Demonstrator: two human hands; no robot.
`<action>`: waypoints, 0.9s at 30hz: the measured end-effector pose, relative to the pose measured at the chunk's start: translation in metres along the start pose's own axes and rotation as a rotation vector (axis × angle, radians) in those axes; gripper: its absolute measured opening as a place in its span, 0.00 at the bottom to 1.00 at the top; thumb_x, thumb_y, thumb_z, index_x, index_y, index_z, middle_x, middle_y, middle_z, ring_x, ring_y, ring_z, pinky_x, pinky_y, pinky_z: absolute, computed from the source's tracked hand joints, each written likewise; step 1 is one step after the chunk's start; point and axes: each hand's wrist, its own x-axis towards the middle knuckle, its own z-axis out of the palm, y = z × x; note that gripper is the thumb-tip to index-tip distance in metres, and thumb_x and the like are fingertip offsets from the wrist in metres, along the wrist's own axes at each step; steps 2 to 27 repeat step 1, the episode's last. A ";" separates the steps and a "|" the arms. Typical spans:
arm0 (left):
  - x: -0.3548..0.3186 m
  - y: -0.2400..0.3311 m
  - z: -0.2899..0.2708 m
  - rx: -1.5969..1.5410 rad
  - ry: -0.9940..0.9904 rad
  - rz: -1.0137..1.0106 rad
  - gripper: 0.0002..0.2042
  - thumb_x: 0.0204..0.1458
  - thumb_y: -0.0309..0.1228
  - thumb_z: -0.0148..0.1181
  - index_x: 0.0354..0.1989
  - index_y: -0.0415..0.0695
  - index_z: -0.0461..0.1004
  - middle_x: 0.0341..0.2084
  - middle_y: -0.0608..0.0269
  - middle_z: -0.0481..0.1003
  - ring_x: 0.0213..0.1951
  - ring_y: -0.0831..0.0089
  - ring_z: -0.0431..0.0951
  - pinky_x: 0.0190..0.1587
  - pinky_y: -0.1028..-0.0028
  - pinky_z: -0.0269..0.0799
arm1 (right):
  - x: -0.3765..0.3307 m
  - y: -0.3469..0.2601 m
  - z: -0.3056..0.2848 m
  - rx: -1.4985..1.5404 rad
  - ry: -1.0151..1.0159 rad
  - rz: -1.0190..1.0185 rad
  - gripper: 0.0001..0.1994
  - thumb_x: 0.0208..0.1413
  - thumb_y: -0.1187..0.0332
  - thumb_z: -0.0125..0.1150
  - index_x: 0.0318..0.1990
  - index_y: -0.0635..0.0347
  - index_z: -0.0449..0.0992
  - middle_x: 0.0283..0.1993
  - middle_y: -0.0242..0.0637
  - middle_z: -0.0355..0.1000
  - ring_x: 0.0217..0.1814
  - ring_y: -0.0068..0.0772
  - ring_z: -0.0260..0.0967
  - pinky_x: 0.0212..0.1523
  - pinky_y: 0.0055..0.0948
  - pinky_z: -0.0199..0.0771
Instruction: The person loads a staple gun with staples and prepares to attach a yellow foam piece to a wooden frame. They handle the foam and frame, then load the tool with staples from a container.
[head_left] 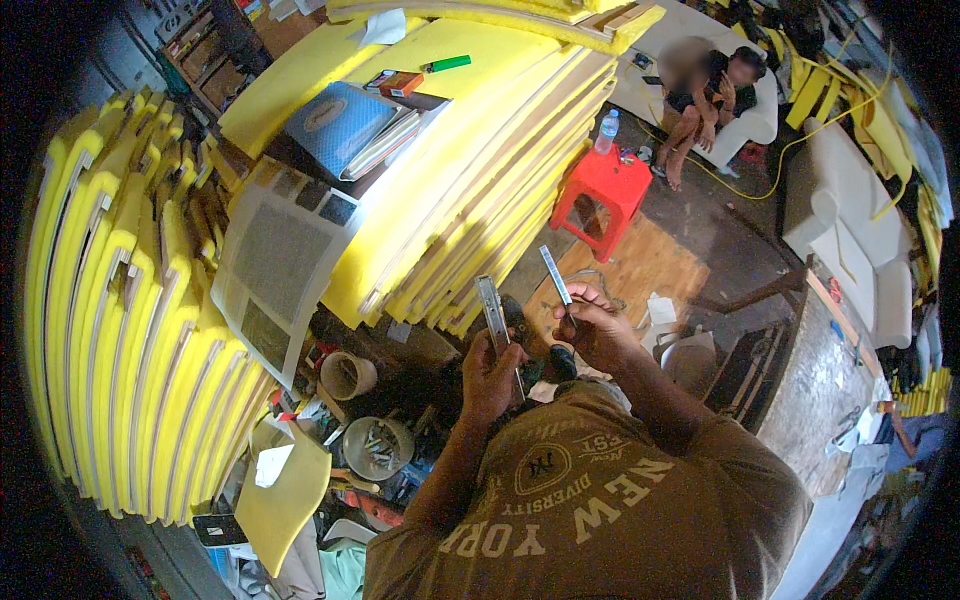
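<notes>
My left hand (492, 375) is closed round a narrow silver metal tool (493, 308), which looks like a staple gun held with its long magazine upward. Part of the tool is hidden by my fingers and the dark area behind. To its right, my right hand (600, 330) pinches a thin, pale silver strip (553, 272), seemingly a stick of staples. The strip points up and leans left, apart from the tool. Both hands are raised in front of my chest.
Stacks of yellow foam-edged panels (120, 330) stand left and ahead, with a blue folder (350, 125) and green lighter (447, 63) on top. A red stool (603, 195) carries a water bottle (607, 130). A person (715, 95) sits on a white sofa. Buckets (378, 447) stand lower left.
</notes>
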 end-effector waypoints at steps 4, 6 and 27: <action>0.001 0.001 0.002 0.009 -0.012 -0.008 0.13 0.52 0.26 0.55 0.45 0.38 0.65 0.28 0.63 0.71 0.31 0.74 0.72 0.38 0.73 0.68 | -0.001 0.000 0.000 -0.001 0.002 -0.005 0.14 0.53 0.71 0.53 0.47 0.58 0.65 0.35 0.37 0.72 0.28 0.27 0.65 0.33 0.27 0.68; 0.001 0.001 0.002 0.009 -0.012 -0.008 0.13 0.52 0.26 0.55 0.45 0.38 0.65 0.28 0.63 0.71 0.31 0.74 0.72 0.38 0.73 0.68 | -0.001 0.000 0.000 -0.001 0.002 -0.005 0.14 0.53 0.71 0.53 0.47 0.58 0.65 0.35 0.37 0.72 0.28 0.27 0.65 0.33 0.27 0.68; 0.001 0.001 0.002 0.009 -0.012 -0.008 0.13 0.52 0.26 0.55 0.45 0.38 0.65 0.28 0.63 0.71 0.31 0.74 0.72 0.38 0.73 0.68 | -0.001 0.000 0.000 -0.001 0.002 -0.005 0.14 0.53 0.71 0.53 0.47 0.58 0.65 0.35 0.37 0.72 0.28 0.27 0.65 0.33 0.27 0.68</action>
